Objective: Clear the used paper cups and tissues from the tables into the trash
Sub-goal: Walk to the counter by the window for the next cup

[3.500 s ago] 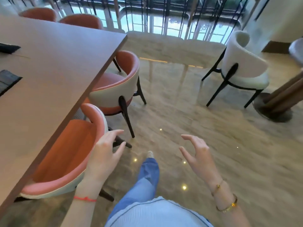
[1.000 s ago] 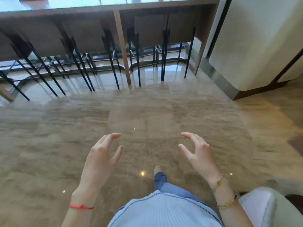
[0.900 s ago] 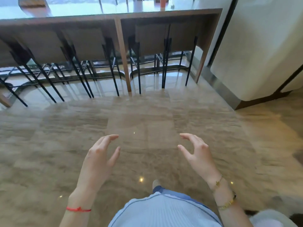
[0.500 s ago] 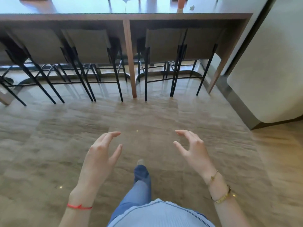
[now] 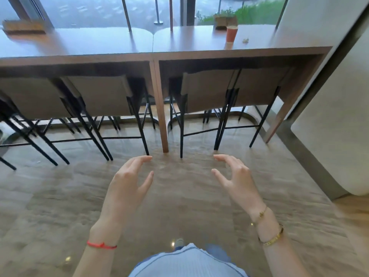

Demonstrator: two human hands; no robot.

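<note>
Both hands forward, fingers loosely spread

One paper cup [image 5: 231,34], one crumpled tissue [image 5: 245,40], four stools [image 5: 99,94], two hands [image 5: 127,186].

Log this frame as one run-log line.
phase: approach | left hand: open | right hand: open | target: orange paper cup upright on brown wooden counter | crumpled scrap beside cup

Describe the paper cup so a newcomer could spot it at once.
Look at the long wooden counter along the window. On its right half, near the far edge, stands a reddish-orange paper cup in front of a small planter. It is the only upright cup there; beside it lies a small crumpled scrap.
</note>
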